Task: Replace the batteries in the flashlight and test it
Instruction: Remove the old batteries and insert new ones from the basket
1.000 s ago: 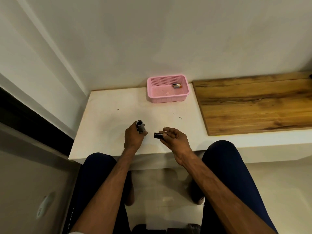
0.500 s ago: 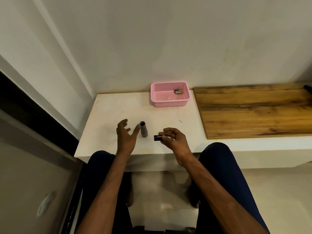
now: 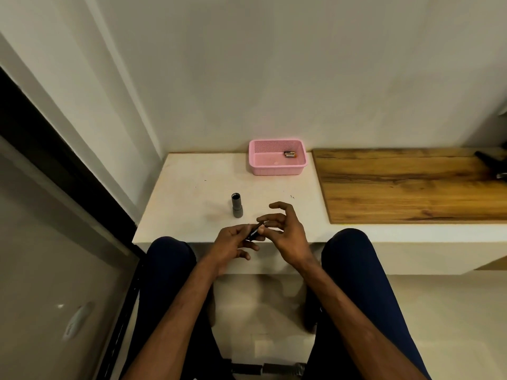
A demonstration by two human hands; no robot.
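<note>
The grey flashlight body (image 3: 237, 205) stands upright on the white counter (image 3: 197, 198), its open end up, with no hand on it. Near the counter's front edge my left hand (image 3: 233, 242) and my right hand (image 3: 285, 231) meet around a small black cylindrical piece (image 3: 253, 232) with white lettering. Left fingers curl round its lower end and right fingertips pinch its upper end. Two batteries (image 3: 290, 154) lie in the pink basket (image 3: 277, 170) at the back of the counter.
A wooden board (image 3: 411, 185) covers the counter to the right, with a dark object (image 3: 491, 163) at its far right edge. A wall rises behind and to the left. My knees sit under the counter's front edge.
My left hand let go of the flashlight body, left it standing on the counter, and came over to the black piece held by my right hand. The camera view has shifted.
</note>
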